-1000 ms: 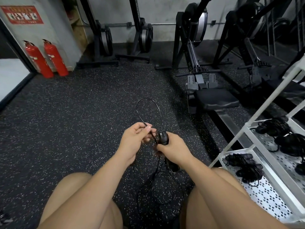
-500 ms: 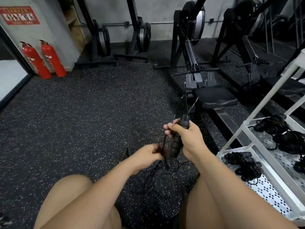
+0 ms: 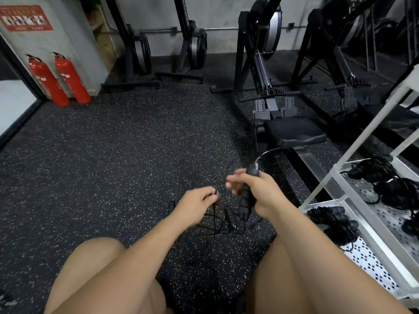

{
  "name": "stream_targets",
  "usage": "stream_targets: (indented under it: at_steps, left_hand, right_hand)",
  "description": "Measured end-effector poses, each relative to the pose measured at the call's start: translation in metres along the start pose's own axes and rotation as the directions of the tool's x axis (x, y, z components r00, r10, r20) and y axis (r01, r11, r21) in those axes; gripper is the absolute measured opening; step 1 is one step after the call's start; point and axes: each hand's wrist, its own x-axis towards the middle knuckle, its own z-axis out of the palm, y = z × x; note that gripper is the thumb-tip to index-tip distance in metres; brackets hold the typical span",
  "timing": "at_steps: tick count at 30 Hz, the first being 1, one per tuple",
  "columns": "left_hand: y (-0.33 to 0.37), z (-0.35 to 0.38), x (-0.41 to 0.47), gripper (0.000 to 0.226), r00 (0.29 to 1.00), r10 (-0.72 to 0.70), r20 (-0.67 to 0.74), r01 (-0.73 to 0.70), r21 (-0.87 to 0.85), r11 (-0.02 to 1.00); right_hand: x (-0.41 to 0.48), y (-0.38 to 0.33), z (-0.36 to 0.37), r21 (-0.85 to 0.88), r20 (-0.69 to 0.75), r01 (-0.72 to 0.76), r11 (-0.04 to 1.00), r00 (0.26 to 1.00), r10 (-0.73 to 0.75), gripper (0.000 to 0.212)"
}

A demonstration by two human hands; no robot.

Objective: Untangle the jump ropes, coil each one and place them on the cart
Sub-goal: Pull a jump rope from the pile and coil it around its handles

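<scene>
My right hand (image 3: 256,191) grips the black handles of a jump rope (image 3: 247,196), held upright, and a thin black cable arcs out of the top toward the right. My left hand (image 3: 197,206) pinches the same rope's thin cable between thumb and fingers, just left of the handles. More black cable and a loose handle (image 3: 230,217) lie tangled on the floor below my hands, between my knees. The white cart (image 3: 367,232) stands at the right, with several coiled black ropes (image 3: 335,223) on its perforated shelves.
A rowing machine (image 3: 292,134) with a black seat sits just beyond my right hand, and another stands behind it. Two red fire extinguishers (image 3: 60,80) lean at the far left wall. Speckled black rubber floor (image 3: 113,155) spreads out ahead and to the left.
My right hand lifted the handles up and right, then stayed there. My left hand dropped low, then rose again, pinching the cable near the handles. The loop seen above my hands is gone.
</scene>
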Motion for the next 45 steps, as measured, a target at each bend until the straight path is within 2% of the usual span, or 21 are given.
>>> stream_targets:
  at_steps: [2,7,9,11,13,16,20,24,27,32,35,38,41,45]
  left_hand:
    - [0.009,-0.008,-0.004,0.015,0.997,0.028,-0.070,-0.032,-0.059,0.998]
    - [0.027,-0.024,-0.012,0.017,0.982,0.048,-0.183,-0.093,-0.249,0.964]
    - [0.031,-0.026,-0.012,0.017,0.977,0.029,-0.212,-0.115,-0.406,0.906]
    - [0.033,-0.026,-0.012,0.016,0.977,-0.016,-0.214,-0.115,-0.583,0.804]
    - [0.033,-0.026,-0.011,0.015,0.975,-0.058,-0.216,-0.109,-0.684,0.721]
    - [0.031,-0.027,-0.007,0.014,0.972,-0.104,-0.211,-0.093,-0.752,0.653]
    - [0.027,-0.024,-0.003,0.011,0.967,-0.148,-0.209,-0.066,-0.760,0.647]
    - [0.028,-0.023,-0.002,0.035,0.982,-0.183,-0.034,0.089,-0.781,0.619]
    - [0.031,-0.018,-0.009,0.035,0.989,-0.107,0.102,0.147,-0.717,0.681]
    - [0.039,-0.012,-0.024,0.035,0.977,-0.043,0.210,0.147,-0.510,0.848]
    - [0.030,-0.011,-0.026,0.027,0.978,0.005,0.210,0.072,-0.357,0.932]
    - [0.023,-0.010,-0.027,0.014,0.982,0.042,0.184,0.012,-0.279,0.960]
    - [0.020,-0.013,-0.027,0.010,0.986,0.034,0.165,-0.010,-0.146,0.989]
    - [0.029,-0.029,-0.037,0.013,0.987,0.051,0.150,-0.032,-0.124,0.992]
  right_hand:
    - [-0.001,0.008,0.004,-0.205,-0.008,-0.021,0.978,1.000,0.020,0.033]
    - [-0.002,0.016,0.018,-0.421,0.100,0.082,0.903,0.994,-0.044,0.028]
    - [-0.004,0.017,0.024,-0.423,0.148,0.108,0.900,0.988,-0.050,0.026]
    - [-0.007,0.019,0.031,-0.400,0.176,0.134,0.907,0.982,-0.068,0.021]
    - [-0.009,0.020,0.037,-0.357,0.188,0.151,0.922,0.978,-0.088,0.017]
    - [-0.011,0.019,0.040,-0.367,0.171,0.197,0.909,0.975,-0.143,0.014]
    - [-0.016,0.016,0.037,-0.418,0.181,0.220,0.881,0.971,-0.157,0.011]
    - [-0.022,0.008,0.032,-0.315,0.208,0.201,0.928,0.968,-0.140,0.016]
    - [-0.024,-0.009,0.029,-0.199,0.159,0.222,0.955,0.969,-0.192,0.017]
    - [-0.026,-0.048,0.029,-0.072,0.094,0.274,0.959,0.959,-0.267,0.020]
    - [-0.025,-0.073,0.033,0.007,0.085,0.306,0.952,0.948,-0.306,0.022]
    - [-0.019,-0.094,0.039,0.091,0.059,0.330,0.940,0.940,-0.335,0.021]
    - [-0.009,-0.104,0.042,0.161,0.026,0.336,0.928,0.939,-0.344,0.020]
    - [0.005,-0.091,0.039,0.134,0.024,0.264,0.955,0.963,-0.269,0.024]
